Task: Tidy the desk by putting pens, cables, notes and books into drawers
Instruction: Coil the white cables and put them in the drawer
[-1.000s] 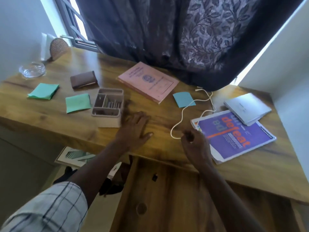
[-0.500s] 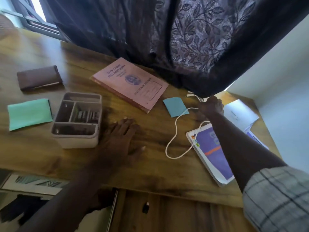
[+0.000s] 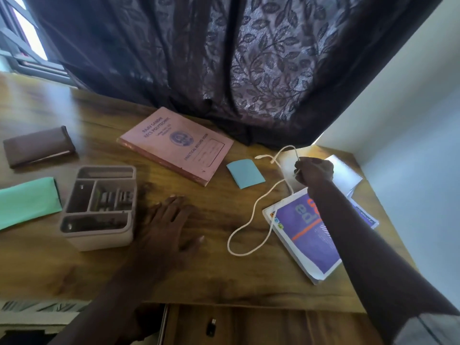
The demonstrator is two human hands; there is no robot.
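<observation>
A white cable (image 3: 251,215) loops across the wooden desk (image 3: 224,275) between a blue note (image 3: 245,173) and a purple book (image 3: 308,235). My right hand (image 3: 314,170) is closed on the cable's far end, which rises in a loop toward the curtain. My left hand (image 3: 169,230) lies flat and spread on the desk beside a grey organiser tray (image 3: 99,207). A pink record book (image 3: 176,143) lies at the back middle. A green note (image 3: 27,202) sits at the left edge. A white notebook (image 3: 348,175) is partly hidden behind my right hand.
A brown wallet (image 3: 37,146) lies at the far left. A dark patterned curtain (image 3: 236,66) hangs over the desk's back edge. A wall (image 3: 410,133) closes off the right side. Below the front edge is a wooden drawer front (image 3: 249,327).
My right hand has reached from the desk's front to the cable's far end and closed on it. The view has moved closer and rightward. My left hand has stayed flat.
</observation>
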